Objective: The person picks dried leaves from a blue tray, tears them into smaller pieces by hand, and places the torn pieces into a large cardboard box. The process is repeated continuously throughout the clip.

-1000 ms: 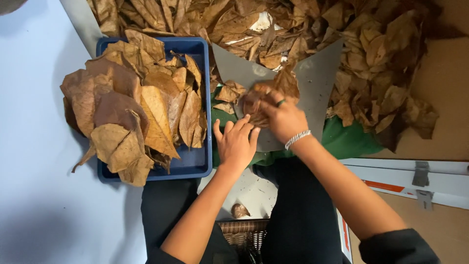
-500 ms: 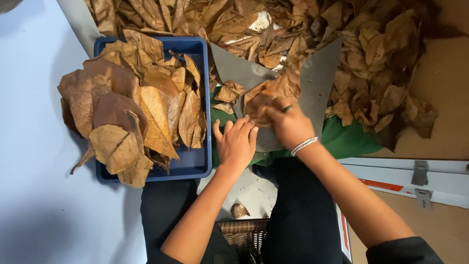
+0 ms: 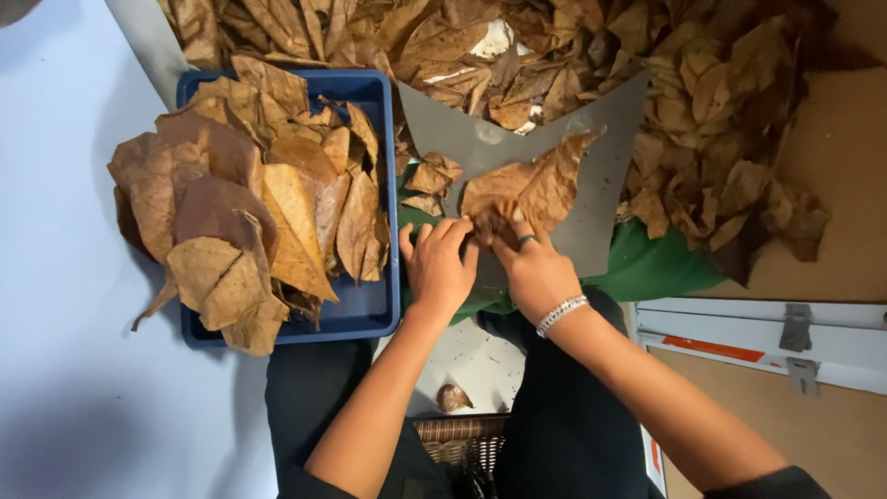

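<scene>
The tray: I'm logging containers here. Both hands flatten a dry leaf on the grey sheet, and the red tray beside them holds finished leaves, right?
Not quite: the tray is blue, not red, as the head view shows. Otherwise yes: left hand and right hand press a dry leaf on the grey sheet.
</scene>
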